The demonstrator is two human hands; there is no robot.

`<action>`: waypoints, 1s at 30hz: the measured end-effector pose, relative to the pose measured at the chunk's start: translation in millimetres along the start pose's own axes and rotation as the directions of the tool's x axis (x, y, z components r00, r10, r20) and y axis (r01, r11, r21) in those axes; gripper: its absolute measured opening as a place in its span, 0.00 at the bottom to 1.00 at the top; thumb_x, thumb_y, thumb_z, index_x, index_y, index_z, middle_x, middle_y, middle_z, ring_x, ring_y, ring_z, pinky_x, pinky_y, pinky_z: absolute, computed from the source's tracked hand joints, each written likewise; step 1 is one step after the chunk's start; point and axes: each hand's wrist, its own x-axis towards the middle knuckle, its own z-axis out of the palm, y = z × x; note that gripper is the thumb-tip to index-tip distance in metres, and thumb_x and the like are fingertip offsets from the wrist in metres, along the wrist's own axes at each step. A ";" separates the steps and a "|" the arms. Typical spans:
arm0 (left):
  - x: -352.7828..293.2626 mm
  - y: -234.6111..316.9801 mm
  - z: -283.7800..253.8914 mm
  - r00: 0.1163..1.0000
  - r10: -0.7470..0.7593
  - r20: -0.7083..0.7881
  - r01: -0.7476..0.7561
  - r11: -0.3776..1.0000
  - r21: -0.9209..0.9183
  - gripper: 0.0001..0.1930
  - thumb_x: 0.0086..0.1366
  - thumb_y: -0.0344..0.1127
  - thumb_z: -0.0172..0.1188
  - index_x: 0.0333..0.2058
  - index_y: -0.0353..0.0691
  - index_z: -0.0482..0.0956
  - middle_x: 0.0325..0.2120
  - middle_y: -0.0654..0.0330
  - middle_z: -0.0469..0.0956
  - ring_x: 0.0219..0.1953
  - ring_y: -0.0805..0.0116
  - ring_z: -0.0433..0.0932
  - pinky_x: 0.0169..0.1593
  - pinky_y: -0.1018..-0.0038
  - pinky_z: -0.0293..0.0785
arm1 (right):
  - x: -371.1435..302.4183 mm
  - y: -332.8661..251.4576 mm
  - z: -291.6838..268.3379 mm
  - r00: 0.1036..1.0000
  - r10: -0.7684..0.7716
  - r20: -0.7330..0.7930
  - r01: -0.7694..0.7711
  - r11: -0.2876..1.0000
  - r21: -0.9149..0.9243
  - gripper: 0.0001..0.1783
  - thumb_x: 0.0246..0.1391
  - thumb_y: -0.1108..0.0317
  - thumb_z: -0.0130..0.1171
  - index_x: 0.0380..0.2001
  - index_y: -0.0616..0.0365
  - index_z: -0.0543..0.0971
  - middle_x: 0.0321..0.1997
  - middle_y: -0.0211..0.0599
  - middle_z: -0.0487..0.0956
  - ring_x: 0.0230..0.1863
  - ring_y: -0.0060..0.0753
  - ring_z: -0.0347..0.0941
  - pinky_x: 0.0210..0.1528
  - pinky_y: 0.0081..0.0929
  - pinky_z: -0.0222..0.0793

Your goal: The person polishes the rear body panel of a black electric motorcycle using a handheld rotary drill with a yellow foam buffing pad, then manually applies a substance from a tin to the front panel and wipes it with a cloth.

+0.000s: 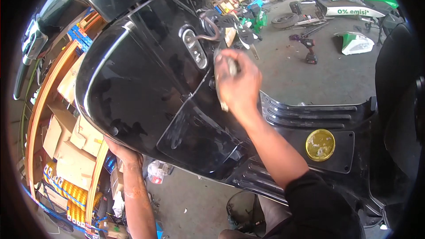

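Note:
A glossy black scooter front panel [133, 75] fills the middle left, with smears on its lower pocket cover [199, 137]. My right hand [241, 79] is closed on a crumpled, greyish cloth [233, 66], pressed at the panel's right side below a curved metal hook [208, 35]. Motion blurs these fingers somewhat. An oval ignition switch plate [195, 48] lies just left of that hand. Against the panel's lower left edge rests my left hand [124, 152], its fingers hidden behind the edge. A round yellow container [321, 145] with whitish paste sits on the scooter's footboard [345, 150].
A black seat [400, 102] rises at the right. On the floor beyond are a cordless drill [308, 49], a green and white fairing [355, 43] and scattered scooter parts. Shelving with cardboard boxes [77, 159] and yellow coiled springs [73, 192] stands at the left.

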 end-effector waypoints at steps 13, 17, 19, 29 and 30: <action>-1.1 5.8 -11.4 0.996 0.003 0.093 -0.007 0.999 0.042 0.26 0.71 0.59 0.39 0.47 0.42 0.72 0.35 0.59 0.75 0.37 0.63 0.75 0.42 0.64 0.76 | -57.5 -20.7 -9.8 0.895 -0.423 0.139 0.392 0.897 0.204 0.11 0.47 0.77 0.64 0.37 0.59 0.79 0.37 0.40 0.80 0.39 0.43 0.77 0.39 0.34 0.76; 4.9 -2.0 -16.2 0.988 -0.006 0.151 -0.002 0.999 0.053 0.29 0.71 0.61 0.38 0.50 0.40 0.72 0.39 0.58 0.76 0.40 0.61 0.76 0.47 0.63 0.76 | -47.7 -21.7 -4.7 0.891 -0.449 0.065 0.441 0.891 0.106 0.11 0.49 0.77 0.63 0.38 0.60 0.78 0.37 0.42 0.78 0.37 0.45 0.75 0.39 0.35 0.74; -11.9 10.5 18.9 0.999 -0.024 0.028 0.025 0.999 -0.035 0.20 0.71 0.52 0.42 0.46 0.41 0.70 0.34 0.62 0.71 0.36 0.65 0.73 0.40 0.64 0.75 | -51.0 -17.5 -6.0 0.819 -0.558 0.132 0.549 0.830 0.099 0.15 0.48 0.76 0.65 0.42 0.60 0.78 0.40 0.42 0.78 0.38 0.44 0.74 0.40 0.35 0.74; 0.1 -4.7 -4.0 0.999 0.001 0.043 -0.003 0.999 0.033 0.30 0.69 0.62 0.39 0.53 0.42 0.70 0.42 0.59 0.74 0.47 0.59 0.74 0.50 0.59 0.74 | -101.3 10.9 -57.6 0.923 -0.102 0.370 0.077 0.994 0.081 0.14 0.51 0.72 0.65 0.42 0.60 0.78 0.40 0.38 0.77 0.36 0.34 0.74 0.39 0.27 0.73; 2.0 4.9 -4.5 0.998 0.008 0.070 -0.010 1.000 0.019 0.29 0.69 0.60 0.40 0.53 0.42 0.70 0.41 0.59 0.74 0.46 0.60 0.74 0.50 0.58 0.74 | -115.4 12.6 -69.5 0.928 0.133 0.348 -0.170 0.982 0.080 0.15 0.52 0.71 0.65 0.43 0.60 0.77 0.41 0.38 0.77 0.36 0.33 0.74 0.40 0.26 0.73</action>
